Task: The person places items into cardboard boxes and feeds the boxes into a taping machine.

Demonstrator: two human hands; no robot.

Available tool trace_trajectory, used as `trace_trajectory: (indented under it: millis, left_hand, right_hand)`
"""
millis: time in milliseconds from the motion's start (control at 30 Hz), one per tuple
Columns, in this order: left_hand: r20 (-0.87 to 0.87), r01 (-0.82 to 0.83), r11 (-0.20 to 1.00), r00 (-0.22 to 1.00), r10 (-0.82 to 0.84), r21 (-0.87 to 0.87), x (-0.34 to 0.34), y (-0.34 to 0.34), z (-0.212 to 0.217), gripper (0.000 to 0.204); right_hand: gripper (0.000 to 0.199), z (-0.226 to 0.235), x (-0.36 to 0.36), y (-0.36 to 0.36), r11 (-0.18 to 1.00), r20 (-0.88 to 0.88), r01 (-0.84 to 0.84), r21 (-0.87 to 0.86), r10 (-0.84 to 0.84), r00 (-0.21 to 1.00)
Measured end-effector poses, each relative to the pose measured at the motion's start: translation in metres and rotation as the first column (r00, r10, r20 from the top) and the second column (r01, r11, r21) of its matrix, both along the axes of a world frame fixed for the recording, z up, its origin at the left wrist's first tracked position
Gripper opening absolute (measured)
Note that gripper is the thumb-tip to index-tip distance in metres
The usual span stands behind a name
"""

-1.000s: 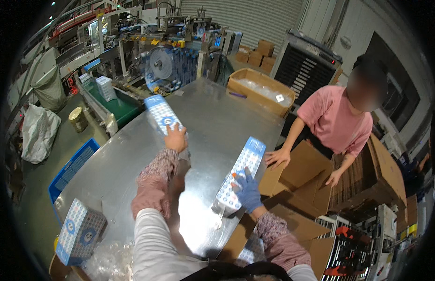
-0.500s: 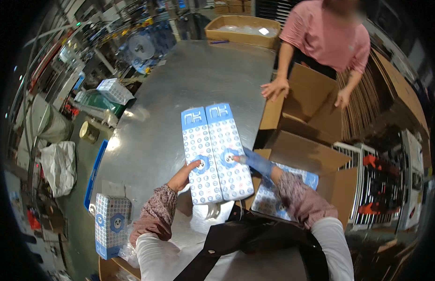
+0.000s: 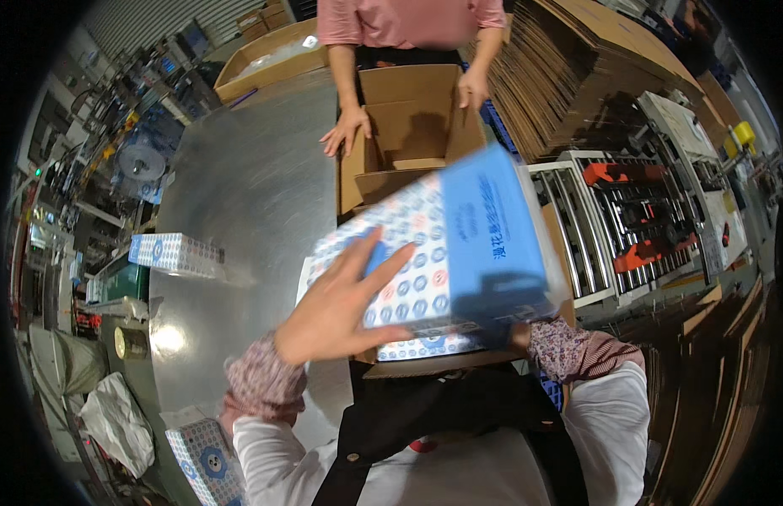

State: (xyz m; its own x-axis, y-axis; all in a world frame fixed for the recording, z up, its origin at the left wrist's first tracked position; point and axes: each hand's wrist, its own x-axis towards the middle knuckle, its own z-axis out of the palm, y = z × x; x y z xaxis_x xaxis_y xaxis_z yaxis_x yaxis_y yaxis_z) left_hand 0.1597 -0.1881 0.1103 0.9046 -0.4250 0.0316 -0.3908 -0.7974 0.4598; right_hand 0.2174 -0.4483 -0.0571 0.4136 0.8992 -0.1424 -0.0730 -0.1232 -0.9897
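Note:
Over an open cardboard carton [image 3: 400, 368], a large blue-and-white patterned pack [image 3: 492, 244] is held tilted, its plain blue end up and to the right. My left hand [image 3: 345, 304] presses on its patterned side with the fingers spread over it. My right hand [image 3: 522, 336] reaches behind and under the blue end; its fingers are hidden. Below the held pack, part of another patterned pack [image 3: 429, 347] shows in the carton. Whether one or two packs are in my hands cannot be made out, since the near face is blurred.
Across from me a person in a pink top [image 3: 408, 25] has both hands on an empty open carton [image 3: 408, 139]. A metal table [image 3: 239, 169] lies left, with a patterned pack [image 3: 179, 253] at its edge and another [image 3: 207, 462] near me. Flattened cartons [image 3: 568, 76] and a roller rack [image 3: 577, 228] stand right.
Two packs held side by side over the table have swung right, over the near carton, and tilted. My left hand has moved onto their side; my right hand has gone out of sight beneath. The view has turned right.

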Motion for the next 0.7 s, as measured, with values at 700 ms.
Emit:
trace_trajectory:
  millis: [700]
  left_hand:
    - [-0.121,-0.556,0.593,0.781,0.613,-0.583,0.051,-0.033,-0.252,0.060]
  right_hand:
    - [0.055,-0.040,0.094,0.000,0.994,0.903,0.113,0.006,-0.054,0.426]
